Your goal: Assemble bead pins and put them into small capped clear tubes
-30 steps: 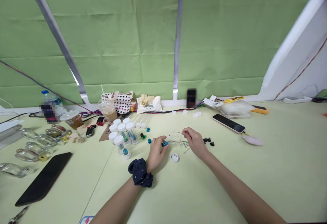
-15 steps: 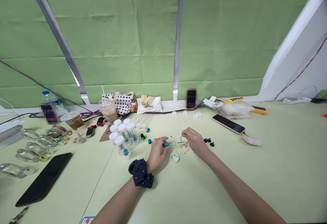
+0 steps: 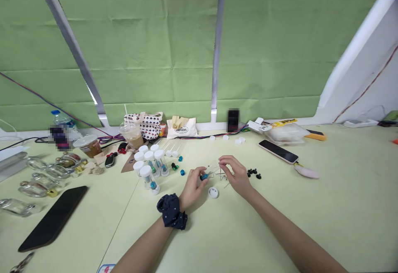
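Note:
My left hand [image 3: 193,186] is closed around a small blue piece [image 3: 204,177] with a dark end. A clear, tube-like part seems to extend from that piece towards my right hand, but its outline is faint. My right hand [image 3: 238,176] pinches a thin metal pin [image 3: 220,167] between thumb and forefinger, close to the tube's far end. Under the fingers, several thin metal rods [image 3: 222,176] lie loose on the table. A round white cap [image 3: 213,193], its hollow side up, rests in front of my hands.
White-capped clear cylinders [image 3: 146,172] stand to the left, beside loose blue pieces [image 3: 182,172]. Black pieces [image 3: 258,176] lie right of my right hand. Phones [image 3: 278,151], drink cups [image 3: 132,134] and glass bottles [image 3: 35,188] sit farther out.
My right hand has shifted slightly left, towards the left hand, its fingers more arched. The blue piece in my left hand has turned a little and moved slightly right.

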Demonstrator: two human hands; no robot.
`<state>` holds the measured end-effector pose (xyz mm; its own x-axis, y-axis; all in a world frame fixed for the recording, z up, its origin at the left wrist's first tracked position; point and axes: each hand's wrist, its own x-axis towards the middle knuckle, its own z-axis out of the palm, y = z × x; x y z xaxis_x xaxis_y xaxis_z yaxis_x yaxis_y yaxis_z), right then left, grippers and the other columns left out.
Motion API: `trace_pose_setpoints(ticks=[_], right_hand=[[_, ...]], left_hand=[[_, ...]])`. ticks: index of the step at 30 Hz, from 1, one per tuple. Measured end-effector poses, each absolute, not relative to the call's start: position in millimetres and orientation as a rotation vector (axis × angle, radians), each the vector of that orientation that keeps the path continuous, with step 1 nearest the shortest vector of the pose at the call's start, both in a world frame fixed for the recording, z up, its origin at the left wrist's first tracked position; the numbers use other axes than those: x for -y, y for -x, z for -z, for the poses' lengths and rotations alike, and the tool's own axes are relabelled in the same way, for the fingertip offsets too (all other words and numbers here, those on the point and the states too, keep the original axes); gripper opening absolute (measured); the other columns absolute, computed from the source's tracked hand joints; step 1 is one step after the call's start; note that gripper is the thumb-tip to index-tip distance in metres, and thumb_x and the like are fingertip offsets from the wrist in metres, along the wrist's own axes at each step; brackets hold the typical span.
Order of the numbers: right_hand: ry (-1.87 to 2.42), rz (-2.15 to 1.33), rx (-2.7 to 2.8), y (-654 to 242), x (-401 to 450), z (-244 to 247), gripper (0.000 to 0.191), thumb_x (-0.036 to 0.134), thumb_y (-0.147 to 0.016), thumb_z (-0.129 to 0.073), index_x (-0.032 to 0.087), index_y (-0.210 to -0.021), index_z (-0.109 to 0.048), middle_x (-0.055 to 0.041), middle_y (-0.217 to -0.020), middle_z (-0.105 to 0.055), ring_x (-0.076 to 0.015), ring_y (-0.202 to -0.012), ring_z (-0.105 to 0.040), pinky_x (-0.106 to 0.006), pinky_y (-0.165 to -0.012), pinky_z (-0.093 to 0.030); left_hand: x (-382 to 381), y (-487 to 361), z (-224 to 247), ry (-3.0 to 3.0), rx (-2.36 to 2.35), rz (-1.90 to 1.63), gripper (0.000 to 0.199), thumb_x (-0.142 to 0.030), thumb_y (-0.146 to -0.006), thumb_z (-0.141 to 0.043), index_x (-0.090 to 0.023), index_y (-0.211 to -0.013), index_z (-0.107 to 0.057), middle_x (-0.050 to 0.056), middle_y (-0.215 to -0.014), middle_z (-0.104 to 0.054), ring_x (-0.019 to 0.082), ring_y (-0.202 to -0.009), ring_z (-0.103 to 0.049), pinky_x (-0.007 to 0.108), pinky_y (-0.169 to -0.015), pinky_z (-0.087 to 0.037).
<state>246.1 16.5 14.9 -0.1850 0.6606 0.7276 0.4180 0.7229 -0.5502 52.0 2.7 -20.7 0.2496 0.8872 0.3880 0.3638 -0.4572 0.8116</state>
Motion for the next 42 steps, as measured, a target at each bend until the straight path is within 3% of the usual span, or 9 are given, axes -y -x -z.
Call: trace_pose_setpoints(ticks=[9,14,19,24,32,36,39,41,42], right_hand=[[1.199,-0.311,1.766,-268.3,-45.9,7.7,0.018,0.03,-0.086,-0.044,0.019,-0.087,-0.058,-0.0057,-0.089,-0.06,-0.0168,-0.077,-0.057,-0.031,-0.07,-0.046],[1.344,-0.298,2.054,-271.0,-58.5,16.5,0.017,0.027,-0.085,-0.046,0.022,-0.096,-0.058,-0.0038,-0.098,-0.06,-0.0168,-0.084,-0.056,-0.033,-0.079,-0.041],[1.935,-0.126,1.906,-289.5,-105.5,26.7,0.036,0.026,-0.082,-0.049,0.021,-0.118,-0.047,-0.0124,-0.115,-0.05,-0.0263,-0.105,-0.048,-0.037,-0.081,-0.037],[2.165,-0.11,1.728,-315.2,-158.8,22.8,0.051,0.027,-0.085,-0.047,0.011,-0.131,-0.031,-0.0207,-0.112,-0.048,-0.0304,-0.104,-0.049,-0.038,-0.081,-0.037],[2.075,-0.223,1.71,-311.1,-175.3,12.3,0.021,0.021,-0.085,-0.044,0.009,-0.1,-0.054,-0.0209,-0.107,-0.048,-0.0255,-0.09,-0.056,-0.036,-0.074,-0.04],[1.825,-0.302,1.835,-277.2,-159.5,3.2,0.015,0.026,-0.084,-0.048,0.013,-0.086,-0.054,-0.012,-0.094,-0.056,-0.0182,-0.078,-0.058,-0.03,-0.068,-0.043],[1.551,-0.435,1.956,-249.7,-136.1,-11.2,0.028,0.036,-0.073,-0.063,0.019,-0.092,-0.05,-0.0009,-0.084,-0.058,-0.0124,-0.069,-0.057,-0.024,-0.062,-0.045],[1.118,-0.673,1.986,-236.2,-117.2,-25.5,0.048,0.036,-0.064,-0.072,0.019,-0.101,-0.047,-0.0012,-0.088,-0.058,-0.0113,-0.067,-0.055,-0.025,-0.061,-0.046],[0.997,-0.727,1.989,-231.4,-108.0,-33.6,0.049,0.036,-0.063,-0.073,0.019,-0.101,-0.048,-0.0008,-0.088,-0.058,-0.0108,-0.066,-0.054,-0.025,-0.061,-0.046]], left_hand=[[-15.3,-52.1,34.3,-1.498,-1.066,-1.343,0.03,-0.04,-0.084,-0.049,-0.024,-0.109,-0.043,0.007,-0.108,-0.052,0.018,-0.106,-0.051,0.031,-0.081,-0.043],[-13.3,-52.9,33.6,-1.506,-1.069,-1.332,0.027,-0.038,-0.085,-0.048,-0.025,-0.108,-0.043,0.006,-0.108,-0.052,0.018,-0.104,-0.052,0.03,-0.08,-0.044],[-11.2,-52.0,31.5,-1.518,-1.106,-1.331,0.028,-0.039,-0.085,-0.049,-0.025,-0.109,-0.044,0.006,-0.106,-0.052,0.019,-0.103,-0.051,0.029,-0.076,-0.043],[-10.5,-52.0,31.1,-1.526,-1.101,-1.332,0.029,-0.039,-0.085,-0.049,-0.025,-0.11,-0.044,0.005,-0.104,-0.052,0.017,-0.097,-0.052,0.029,-0.075,-0.043],[-9.8,-52.2,28.5,-1.526,-1.148,-1.308,0.03,-0.041,-0.084,-0.048,-0.023,-0.108,-0.044,0.005,-0.102,-0.052,0.017,-0.092,-0.052,0.027,-0.071,-0.042],[-11.0,-51.8,30.4,-1.532,-1.174,-1.323,0.029,-0.041,-0.083,-0.05,-0.024,-0.107,-0.047,0.004,-0.099,-0.053,0.017,-0.089,-0.051,0.027,-0.07,-0.042],[-11.8,-51.3,30.3,-1.512,-1.178,-1.325,0.031,-0.043,-0.082,-0.05,-0.025,-0.108,-0.048,0.003,-0.096,-0.052,0.016,-0.084,-0.051,0.027,-0.067,-0.042],[-11.2,-51.2,28.2,-1.518,-1.186,-1.327,0.031,-0.043,-0.083,-0.049,-0.025,-0.109,-0.048,0.003,-0.093,-0.051,0.016,-0.081,-0.05,0.027,-0.067,-0.042],[-10.5,-51.3,26.7,-1.528,-1.188,-1.33,0.031,-0.043,-0.083,-0.048,-0.026,-0.109,-0.048,0.002,-0.092,-0.051,0.016,-0.082,-0.05,0.028,-0.068,-0.042]])
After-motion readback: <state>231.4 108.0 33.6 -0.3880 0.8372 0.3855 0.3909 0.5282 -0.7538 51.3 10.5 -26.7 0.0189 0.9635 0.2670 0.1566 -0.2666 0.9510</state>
